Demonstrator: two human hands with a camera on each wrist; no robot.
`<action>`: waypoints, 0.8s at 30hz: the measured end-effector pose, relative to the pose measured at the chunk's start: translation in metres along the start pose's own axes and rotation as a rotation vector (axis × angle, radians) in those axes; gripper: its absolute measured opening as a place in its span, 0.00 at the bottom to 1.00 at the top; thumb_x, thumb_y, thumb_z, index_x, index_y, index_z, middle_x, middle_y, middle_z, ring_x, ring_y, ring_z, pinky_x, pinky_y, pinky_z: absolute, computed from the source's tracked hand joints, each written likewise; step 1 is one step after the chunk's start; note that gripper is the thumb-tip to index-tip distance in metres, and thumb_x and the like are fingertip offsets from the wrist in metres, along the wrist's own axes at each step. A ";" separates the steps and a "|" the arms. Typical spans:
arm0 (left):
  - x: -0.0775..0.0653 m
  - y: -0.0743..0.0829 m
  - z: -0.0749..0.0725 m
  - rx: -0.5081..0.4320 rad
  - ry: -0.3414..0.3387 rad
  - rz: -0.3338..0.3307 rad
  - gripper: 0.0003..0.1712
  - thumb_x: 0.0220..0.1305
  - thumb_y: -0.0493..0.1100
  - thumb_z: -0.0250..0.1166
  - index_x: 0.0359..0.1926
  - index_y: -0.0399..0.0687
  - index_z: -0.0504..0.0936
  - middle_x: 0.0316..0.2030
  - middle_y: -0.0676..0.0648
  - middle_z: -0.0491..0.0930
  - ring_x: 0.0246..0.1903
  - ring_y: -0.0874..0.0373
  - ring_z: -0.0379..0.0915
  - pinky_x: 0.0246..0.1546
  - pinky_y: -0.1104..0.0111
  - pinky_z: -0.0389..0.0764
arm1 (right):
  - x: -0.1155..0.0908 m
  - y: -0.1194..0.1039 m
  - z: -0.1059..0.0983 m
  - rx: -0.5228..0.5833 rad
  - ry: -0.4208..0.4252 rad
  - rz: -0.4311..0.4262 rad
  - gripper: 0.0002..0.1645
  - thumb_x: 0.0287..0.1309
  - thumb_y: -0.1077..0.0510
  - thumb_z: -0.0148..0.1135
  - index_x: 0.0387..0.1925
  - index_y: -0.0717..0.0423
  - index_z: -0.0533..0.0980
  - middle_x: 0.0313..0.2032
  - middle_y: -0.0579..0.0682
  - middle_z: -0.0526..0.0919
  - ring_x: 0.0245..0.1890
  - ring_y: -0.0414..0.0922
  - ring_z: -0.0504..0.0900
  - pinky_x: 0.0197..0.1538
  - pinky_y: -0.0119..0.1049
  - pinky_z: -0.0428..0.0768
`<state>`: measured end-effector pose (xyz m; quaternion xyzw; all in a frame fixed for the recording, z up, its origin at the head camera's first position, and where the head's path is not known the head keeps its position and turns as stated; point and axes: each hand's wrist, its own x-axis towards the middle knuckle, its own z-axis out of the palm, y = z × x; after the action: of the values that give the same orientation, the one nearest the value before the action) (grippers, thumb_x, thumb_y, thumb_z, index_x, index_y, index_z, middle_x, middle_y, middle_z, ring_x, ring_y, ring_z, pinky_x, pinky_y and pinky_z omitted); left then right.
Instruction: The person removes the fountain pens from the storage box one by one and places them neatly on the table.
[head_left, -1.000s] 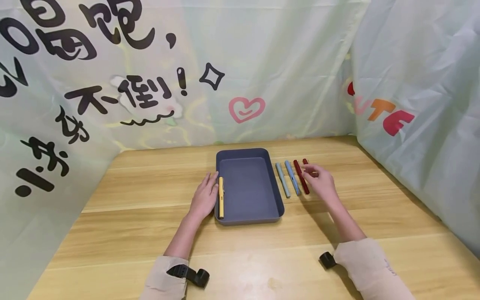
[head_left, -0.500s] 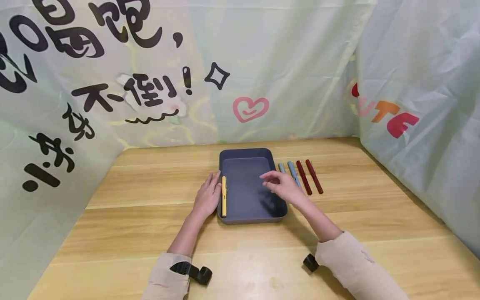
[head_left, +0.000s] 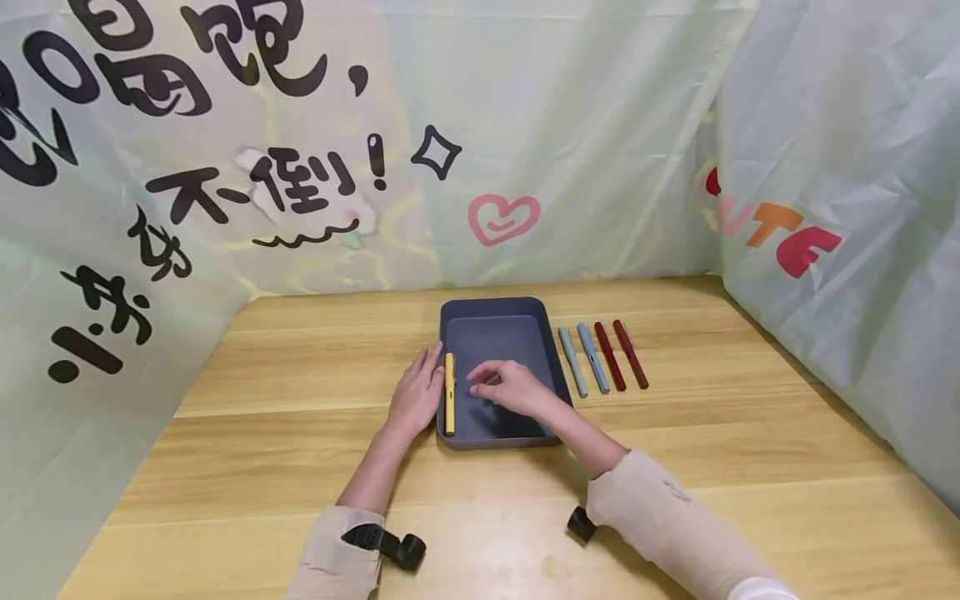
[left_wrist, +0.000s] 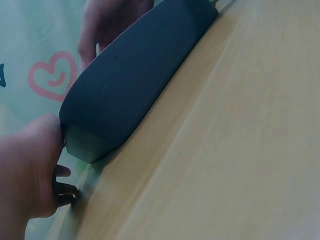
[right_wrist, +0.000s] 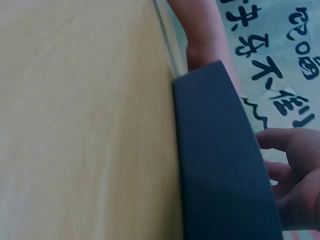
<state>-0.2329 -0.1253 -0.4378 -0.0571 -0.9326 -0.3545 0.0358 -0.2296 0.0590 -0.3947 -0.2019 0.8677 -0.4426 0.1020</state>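
Note:
A dark blue-grey tray [head_left: 501, 342] lies on the table, and a yellow pen [head_left: 450, 400] rests inside it along the left wall. My left hand [head_left: 415, 392] rests against the tray's left side with fingers extended. Above the tray floor, just right of the yellow pen, hovers my right hand [head_left: 512, 387], its fingers loosely bent and nothing visible between them. In the right wrist view the tray's outer wall [right_wrist: 220, 160] hides part of that hand. The left wrist view shows the left thumb by the tray's side [left_wrist: 125, 80].
Right of the tray lie a pale green pen [head_left: 573, 362], a blue pen [head_left: 593, 358], a dark red pen [head_left: 611, 357] and another dark red pen [head_left: 631, 354], side by side. A printed curtain [head_left: 600, 150] stands behind the wooden table [head_left: 262, 467].
My right hand has moved left from the dark red pens, across the tray, to beside the yellow pen. The left hand has stayed at the tray's side; the pens have not moved.

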 end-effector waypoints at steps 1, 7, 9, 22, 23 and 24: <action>0.000 0.000 0.000 0.001 -0.001 -0.002 0.28 0.72 0.51 0.37 0.71 0.57 0.52 0.69 0.40 0.48 0.65 0.41 0.46 0.61 0.47 0.48 | 0.001 -0.001 0.003 -0.004 -0.014 0.000 0.12 0.57 0.61 0.61 0.43 0.61 0.79 0.35 0.48 0.80 0.33 0.44 0.80 0.31 0.33 0.77; 0.001 -0.001 0.001 0.003 -0.015 -0.006 0.28 0.73 0.50 0.36 0.71 0.58 0.51 0.69 0.41 0.47 0.65 0.42 0.45 0.61 0.47 0.48 | 0.008 -0.003 0.017 -0.020 -0.074 0.005 0.12 0.56 0.63 0.60 0.43 0.61 0.78 0.34 0.48 0.80 0.29 0.45 0.79 0.29 0.33 0.76; 0.001 -0.001 0.000 0.004 -0.017 -0.007 0.28 0.73 0.50 0.36 0.71 0.57 0.51 0.69 0.41 0.47 0.65 0.42 0.45 0.61 0.47 0.48 | 0.010 -0.003 0.020 -0.022 -0.088 0.005 0.12 0.56 0.63 0.60 0.43 0.61 0.78 0.34 0.48 0.81 0.27 0.45 0.78 0.29 0.32 0.76; 0.002 -0.001 0.001 0.022 -0.002 0.002 0.28 0.72 0.50 0.36 0.71 0.57 0.52 0.68 0.40 0.49 0.65 0.42 0.47 0.61 0.48 0.49 | 0.011 -0.003 0.028 -0.140 -0.086 -0.049 0.09 0.56 0.61 0.61 0.40 0.55 0.79 0.24 0.45 0.78 0.22 0.39 0.73 0.26 0.31 0.70; 0.002 -0.001 0.002 0.019 -0.001 0.001 0.28 0.72 0.50 0.36 0.71 0.57 0.52 0.68 0.40 0.50 0.65 0.42 0.47 0.61 0.48 0.49 | 0.011 -0.003 0.029 -0.165 -0.079 -0.062 0.08 0.56 0.61 0.61 0.39 0.55 0.79 0.23 0.45 0.77 0.21 0.39 0.72 0.25 0.31 0.69; 0.003 -0.001 0.002 0.018 -0.002 0.000 0.28 0.72 0.50 0.36 0.71 0.57 0.52 0.68 0.40 0.50 0.65 0.42 0.47 0.61 0.48 0.49 | 0.010 -0.002 0.029 -0.193 -0.073 -0.072 0.07 0.56 0.60 0.62 0.38 0.55 0.79 0.21 0.44 0.75 0.20 0.40 0.71 0.25 0.31 0.69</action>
<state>-0.2356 -0.1249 -0.4398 -0.0573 -0.9357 -0.3462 0.0353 -0.2281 0.0323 -0.4099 -0.2577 0.8942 -0.3529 0.0977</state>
